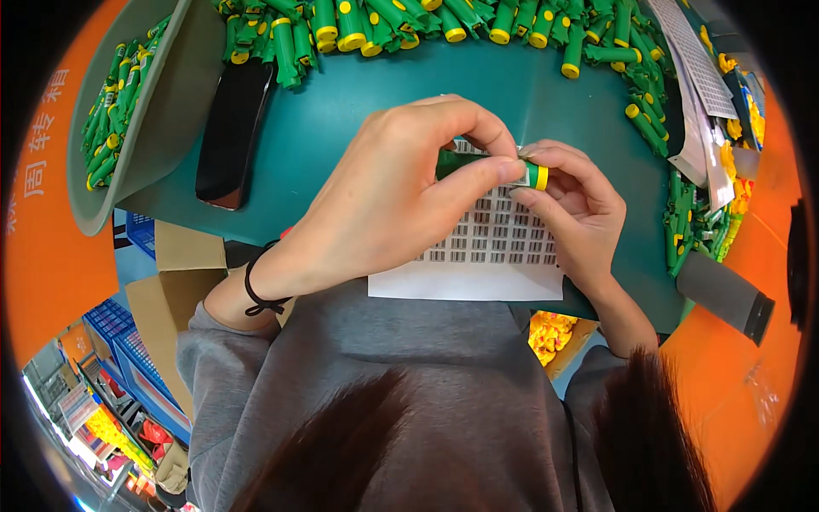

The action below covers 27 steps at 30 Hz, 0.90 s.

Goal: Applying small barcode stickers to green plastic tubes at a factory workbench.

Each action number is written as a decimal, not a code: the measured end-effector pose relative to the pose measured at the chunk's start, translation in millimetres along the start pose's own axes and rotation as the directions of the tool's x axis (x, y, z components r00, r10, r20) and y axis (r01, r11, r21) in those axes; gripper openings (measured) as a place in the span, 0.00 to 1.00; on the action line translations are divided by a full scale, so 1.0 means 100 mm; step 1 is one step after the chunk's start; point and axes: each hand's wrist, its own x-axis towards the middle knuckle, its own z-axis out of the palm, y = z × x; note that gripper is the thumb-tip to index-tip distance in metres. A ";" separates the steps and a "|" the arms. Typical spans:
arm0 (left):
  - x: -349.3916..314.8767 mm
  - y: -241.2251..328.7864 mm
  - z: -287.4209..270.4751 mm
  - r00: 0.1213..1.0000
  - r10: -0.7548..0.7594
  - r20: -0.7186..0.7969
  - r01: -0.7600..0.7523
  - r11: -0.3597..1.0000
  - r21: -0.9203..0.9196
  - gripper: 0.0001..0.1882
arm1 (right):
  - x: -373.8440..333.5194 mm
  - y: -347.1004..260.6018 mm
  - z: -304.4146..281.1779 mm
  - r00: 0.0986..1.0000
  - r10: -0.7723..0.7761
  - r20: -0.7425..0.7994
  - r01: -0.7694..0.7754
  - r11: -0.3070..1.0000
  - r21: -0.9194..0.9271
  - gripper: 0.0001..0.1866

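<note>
Between my two hands, over the middle of the table, is a small green tube (pixel 535 176) with a yellow end. My left hand (pixel 397 175) curls over it from the left, and its thumb presses at a small white label on the tube's side. My right hand (pixel 580 192) has its fingers and thumb closed around the yellow end. Much of the tube is hidden behind my left fingers. Beneath my hands a white sheet (pixel 465 283) printed with rows of small barcode labels lies at the table's near edge.
Many green tubes with yellow ends (pixel 350 26) are heaped along the far edge and right side. At left stand a grey bin (pixel 183 94) of tubes and a black phone (pixel 235 136). More label sheets (pixel 699 60) and a grey cylinder (pixel 721 294) are at right; a cardboard box (pixel 158 328) is lower left.
</note>
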 end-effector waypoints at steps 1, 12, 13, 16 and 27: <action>0.01 0.01 0.01 1.000 -0.027 0.014 0.027 1.000 0.000 0.06 | 0.00 0.01 -0.01 0.997 -0.071 0.023 0.072 0.996 -0.045 0.21; 0.04 0.02 0.03 0.999 0.002 0.044 -0.007 0.994 0.106 0.06 | -0.02 -0.03 -0.01 0.999 -0.044 0.013 0.045 0.991 -0.124 0.21; 0.04 0.02 0.04 0.999 0.006 0.033 -0.010 0.995 0.102 0.06 | -0.02 -0.03 -0.01 0.998 -0.052 0.021 0.054 0.988 -0.145 0.21; 0.05 0.01 0.05 1.000 0.018 0.021 -0.020 0.995 0.099 0.06 | -0.02 -0.03 -0.01 0.998 -0.054 0.022 0.057 0.988 -0.143 0.22; 0.04 -0.03 0.10 1.000 -0.002 -0.022 0.005 0.991 0.131 0.06 | -0.02 -0.03 0.00 1.000 -0.024 0.005 0.025 0.994 -0.111 0.21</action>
